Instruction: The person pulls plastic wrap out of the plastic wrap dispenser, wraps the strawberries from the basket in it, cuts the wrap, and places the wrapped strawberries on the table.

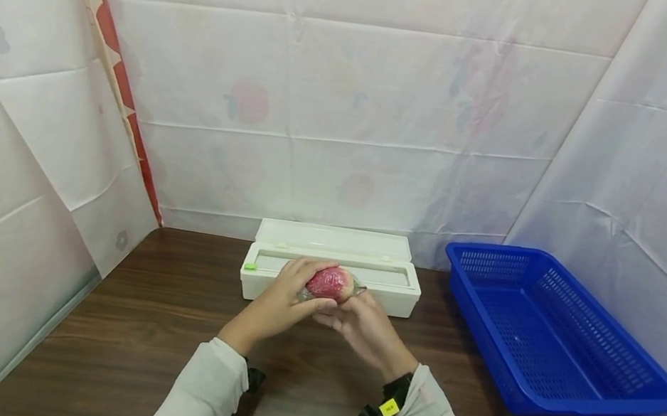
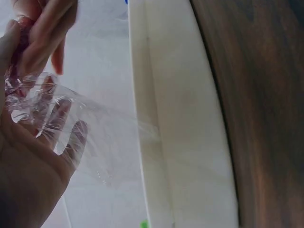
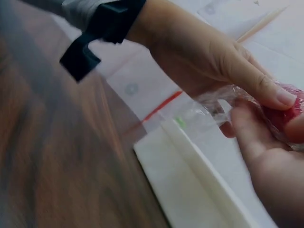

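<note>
A red fruit (image 1: 330, 284) with a pale end is wrapped in clear cling film, held between both hands above the table. My left hand (image 1: 280, 304) grips it from the left, its thumb along the near side and fingers over the top. From below and the right, my right hand (image 1: 372, 330) holds the fruit's pale end, where a tuft of film sticks out. Loose cling film (image 2: 90, 123) trails over the left fingers in the left wrist view. Behind the hands stands a white cling film dispenser (image 1: 387, 301) with its lid up.
A blue perforated basket (image 1: 591, 405) stands on the right of the dark wooden table (image 1: 126, 342). A green slider (image 1: 250, 267) sits at the dispenser's left end. White sheets with faint prints hang at the back and both sides.
</note>
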Tool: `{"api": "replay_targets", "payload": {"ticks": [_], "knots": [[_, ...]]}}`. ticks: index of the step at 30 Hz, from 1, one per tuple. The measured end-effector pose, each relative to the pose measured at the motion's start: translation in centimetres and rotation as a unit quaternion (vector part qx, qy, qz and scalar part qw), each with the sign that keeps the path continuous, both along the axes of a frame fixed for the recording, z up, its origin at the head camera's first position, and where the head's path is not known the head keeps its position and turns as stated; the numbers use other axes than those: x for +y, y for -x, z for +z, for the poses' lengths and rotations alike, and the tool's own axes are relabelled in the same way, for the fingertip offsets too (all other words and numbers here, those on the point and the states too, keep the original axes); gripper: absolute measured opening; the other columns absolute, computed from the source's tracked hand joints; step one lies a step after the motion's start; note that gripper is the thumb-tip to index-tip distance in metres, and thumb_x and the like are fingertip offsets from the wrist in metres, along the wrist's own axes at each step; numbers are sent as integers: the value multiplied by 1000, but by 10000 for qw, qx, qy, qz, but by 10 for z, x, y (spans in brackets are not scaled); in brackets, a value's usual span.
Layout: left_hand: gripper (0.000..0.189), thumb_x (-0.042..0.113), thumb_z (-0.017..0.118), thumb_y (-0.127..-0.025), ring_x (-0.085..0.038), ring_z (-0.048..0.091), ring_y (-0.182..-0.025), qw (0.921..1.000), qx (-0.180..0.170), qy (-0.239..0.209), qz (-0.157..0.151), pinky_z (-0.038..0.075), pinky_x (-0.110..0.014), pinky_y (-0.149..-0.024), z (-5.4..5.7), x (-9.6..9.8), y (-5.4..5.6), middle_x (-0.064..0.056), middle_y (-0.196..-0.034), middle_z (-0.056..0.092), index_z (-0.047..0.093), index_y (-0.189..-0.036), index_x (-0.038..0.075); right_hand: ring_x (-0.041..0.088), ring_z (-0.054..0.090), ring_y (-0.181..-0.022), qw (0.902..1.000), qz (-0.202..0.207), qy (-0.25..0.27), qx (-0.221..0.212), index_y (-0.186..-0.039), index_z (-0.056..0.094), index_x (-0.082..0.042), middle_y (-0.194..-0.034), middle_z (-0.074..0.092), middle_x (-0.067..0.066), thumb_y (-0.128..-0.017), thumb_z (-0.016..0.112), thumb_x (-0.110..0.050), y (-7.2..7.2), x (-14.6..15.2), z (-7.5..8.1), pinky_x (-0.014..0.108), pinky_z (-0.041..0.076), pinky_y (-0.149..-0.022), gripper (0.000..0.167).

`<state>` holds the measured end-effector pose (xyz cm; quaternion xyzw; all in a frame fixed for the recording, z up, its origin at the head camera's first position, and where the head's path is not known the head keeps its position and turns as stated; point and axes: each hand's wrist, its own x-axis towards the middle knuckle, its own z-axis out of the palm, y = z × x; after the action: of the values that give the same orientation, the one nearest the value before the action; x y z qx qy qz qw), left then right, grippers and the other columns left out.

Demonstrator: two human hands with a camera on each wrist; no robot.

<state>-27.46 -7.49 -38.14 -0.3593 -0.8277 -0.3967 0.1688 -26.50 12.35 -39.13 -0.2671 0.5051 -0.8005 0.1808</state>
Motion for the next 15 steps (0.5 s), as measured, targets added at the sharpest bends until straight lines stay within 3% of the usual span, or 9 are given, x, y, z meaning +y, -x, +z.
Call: {"api": "replay_targets", "payload": {"ticks": [2,4,8,11,15], "knots": [[62,27,76,-91,-21,49,-125,9999,74,39,68,46,-47,-99,2,-2,0,-3,-139,54,50,-147,19,25,61,-115,9986,-44,-500,185,-129,52,9,-127,59,14,-98,35,2,-1,3,2,49,41,-107,36],[63,26,77,-90,-21,52,-123,9997,186,77,157,47,-47,-98,3,-4,0,-3,-138,57,50,-147,19,27,59,-119,9948,-93,-951,340,-140,42,5,-132,56,16,-98,40,-3,-1,8,4,50,38,-109,43],[67,28,79,-89,-23,55,-120,9991,294,147,255,50,-46,-95,5,-6,0,-6,-137,59,50,-148,16,31,52,-128,9890,-310,-1349,517,-155,23,-9,-144,44,20,-102,50,-20,-1,17,10,49,37,-110,61],[70,31,78,-89,-23,55,-123,9992,244,209,238,50,-45,-97,7,-6,-1,-7,-139,57,47,-150,16,30,56,-123,9839,-687,-1468,754,-155,30,-12,-138,50,22,-104,54,-29,2,21,14,47,43,-105,59],[73,34,79,-89,-23,53,-127,9981,385,271,396,45,-47,-103,11,-8,-2,-7,-139,58,46,-151,16,28,66,-109,9660,-1349,-1860,1185,-147,43,-7,-123,62,21,-104,57,-27,6,24,18,42,53,-94,49]]}}
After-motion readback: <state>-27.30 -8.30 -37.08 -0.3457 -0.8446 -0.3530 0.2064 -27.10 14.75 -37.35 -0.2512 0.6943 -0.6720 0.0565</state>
